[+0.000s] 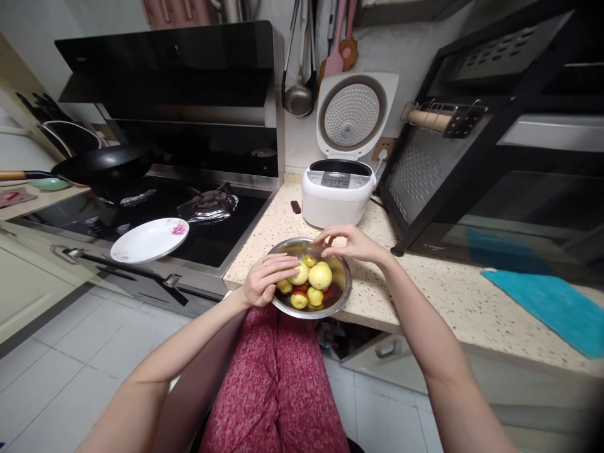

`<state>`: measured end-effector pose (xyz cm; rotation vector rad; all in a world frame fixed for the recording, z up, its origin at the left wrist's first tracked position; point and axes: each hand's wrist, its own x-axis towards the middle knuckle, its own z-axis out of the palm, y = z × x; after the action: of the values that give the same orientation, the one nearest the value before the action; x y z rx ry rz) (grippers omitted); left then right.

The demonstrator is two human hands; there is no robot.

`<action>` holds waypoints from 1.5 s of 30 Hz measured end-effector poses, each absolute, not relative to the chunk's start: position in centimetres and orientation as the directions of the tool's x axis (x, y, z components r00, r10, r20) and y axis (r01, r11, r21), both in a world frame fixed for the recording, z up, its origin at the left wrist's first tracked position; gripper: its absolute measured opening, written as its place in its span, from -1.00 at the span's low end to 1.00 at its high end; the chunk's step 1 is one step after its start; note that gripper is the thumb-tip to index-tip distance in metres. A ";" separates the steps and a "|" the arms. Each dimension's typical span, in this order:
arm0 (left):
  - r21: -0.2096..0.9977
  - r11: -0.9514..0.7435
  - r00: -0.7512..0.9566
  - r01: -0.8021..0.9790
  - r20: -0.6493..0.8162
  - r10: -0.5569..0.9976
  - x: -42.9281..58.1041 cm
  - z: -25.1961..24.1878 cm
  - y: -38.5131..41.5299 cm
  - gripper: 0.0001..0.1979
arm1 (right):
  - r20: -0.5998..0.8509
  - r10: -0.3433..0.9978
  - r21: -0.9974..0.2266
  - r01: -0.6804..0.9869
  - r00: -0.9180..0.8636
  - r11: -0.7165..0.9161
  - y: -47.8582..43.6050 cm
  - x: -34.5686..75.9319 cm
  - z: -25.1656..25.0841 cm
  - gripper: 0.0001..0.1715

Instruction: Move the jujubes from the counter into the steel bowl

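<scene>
A steel bowl (pixel 348 286) sits at the counter's front edge, close to my lap. Inside it lie several round yellow-green fruits (pixel 320 275), some smaller and with reddish-brown patches (pixel 299 298). My left hand (pixel 271 275) reaches over the bowl's left rim, fingers stretched out flat, their tips touching a pale yellow fruit (pixel 300 274). Over the bowl's back right rim hovers my right hand (pixel 348 243), its fingers bent and the thumb apart, with nothing visible between them. Whether its fingertips touch the rim I cannot tell.
Behind the bowl stands a white rice cooker (pixel 337 195) with its lid raised. A white plate (pixel 150 240) sits at the stove's front edge; a black wok (pixel 106 165) is on the far left burner. To the right are a black oven (pixel 528 220) and a turquoise cloth (pixel 552 308).
</scene>
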<state>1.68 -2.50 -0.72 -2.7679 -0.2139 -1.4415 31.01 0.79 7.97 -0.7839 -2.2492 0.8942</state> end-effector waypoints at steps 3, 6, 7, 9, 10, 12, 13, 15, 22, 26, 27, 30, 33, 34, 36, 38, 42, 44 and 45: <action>0.053 -0.989 0.555 0.137 0.823 0.121 1.6 -0.8 -2.4 -0.42 | 0.357 0.772 -0.730 0.358 -0.527 0.582 1.3 31.1 7.5 -0.64; -0.025 -0.993 0.590 0.118 0.806 0.050 1.4 -0.6 -2.3 -0.41 | 0.396 0.788 -0.719 0.375 -0.471 0.585 1.6 31.1 7.2 -0.65; -0.081 -0.991 0.616 0.108 0.788 0.003 1.3 -0.5 -2.3 -0.39 | 0.398 0.783 -0.716 0.372 -0.478 0.591 1.6 31.1 7.1 -0.65; -0.201 -0.975 0.660 0.094 0.746 -0.090 1.3 -0.3 -2.4 -0.35 | 0.387 0.770 -0.711 0.367 -0.507 0.599 1.5 30.9 7.0 -0.66; -0.252 -0.963 0.672 0.097 0.730 -0.124 1.3 -0.2 -2.5 -0.35 | 0.380 0.766 -0.708 0.370 -0.519 0.602 1.4 30.8 7.0 -0.67; -0.317 -0.941 0.686 0.117 0.711 -0.154 1.5 -0.1 -3.0 -0.38 | 0.373 0.764 -0.696 0.386 -0.526 0.605 1.3 30.6 7.0 -0.69; -0.334 -0.934 0.693 0.128 0.704 -0.157 1.7 0.0 -3.3 -0.41 | 0.371 0.766 -0.689 0.398 -0.525 0.606 1.3 30.6 6.9 -0.69; -0.356 -0.923 0.708 0.143 0.689 -0.156 2.0 0.1 -3.9 -0.48 | 0.376 0.774 -0.673 0.424 -0.510 0.606 1.5 30.5 6.8 -0.70; -0.381 -0.894 0.722 0.235 0.684 -0.102 2.4 -0.1 -4.5 -0.60 | 0.303 0.851 -0.605 0.604 -0.428 0.519 2.4 31.4 6.1 -0.68; -0.295 -0.916 0.707 0.270 0.707 -0.020 2.4 -0.3 -4.0 -0.60 | 0.169 0.898 -0.589 0.689 -0.406 0.422 2.7 32.2 5.6 -0.47; -0.269 -0.921 0.698 0.281 0.716 0.004 2.3 -0.4 -3.9 -0.59 | 0.135 0.906 -0.586 0.704 -0.402 0.400 2.8 32.3 5.5 -0.42; -0.189 -0.925 0.658 0.329 0.749 0.081 2.1 -0.5 -3.2 -0.55 | 0.081 0.926 -0.553 0.756 -0.368 0.349 3.1 32.6 5.3 -0.39; -0.088 -0.923 0.611 0.374 0.772 0.174 2.0 -0.7 -2.5 -0.50 | 0.094 0.961 -0.506 0.818 -0.262 0.273 3.4 32.5 5.3 -0.50; -0.050 -0.922 0.597 0.383 0.775 0.206 1.9 -0.7 -2.4 -0.49 | 0.097 0.969 -0.499 0.832 -0.226 0.244 3.4 32.5 5.4 -0.52; 0.019 -0.920 0.585 0.391 0.766 0.265 2.0 -0.7 -2.3 -0.46 | 0.094 0.981 -0.513 0.837 -0.168 0.193 3.5 32.4 5.4 -0.54; 0.062 -0.921 0.597 0.384 0.744 0.300 2.1 -0.7 -2.3 -0.35 | 0.099 0.986 -0.564 0.808 -0.136 0.168 3.4 32.3 5.4 -0.50; 0.177 -0.917 0.615 0.359 0.693 0.375 2.5 -0.7 -2.8 -0.11 | 0.122 0.982 -0.744 0.641 -0.147 0.188 3.3 31.9 5.2 -0.40; 0.268 -0.895 0.598 0.355 0.671 0.438 2.7 -0.8 -3.1 -0.14 | 0.130 0.980 -0.834 0.518 -0.149 0.190 3.2 31.5 5.3 -0.39; 0.311 -0.881 0.587 0.356 0.659 0.470 2.7 -0.8 -3.2 -0.15 | 0.135 0.981 -0.869 0.459 -0.137 0.184 3.1 31.3 5.4 -0.39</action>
<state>2.69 -3.22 -0.79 -2.9269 -0.7673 -1.2860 31.33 3.11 5.35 -1.3734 -1.7132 0.8838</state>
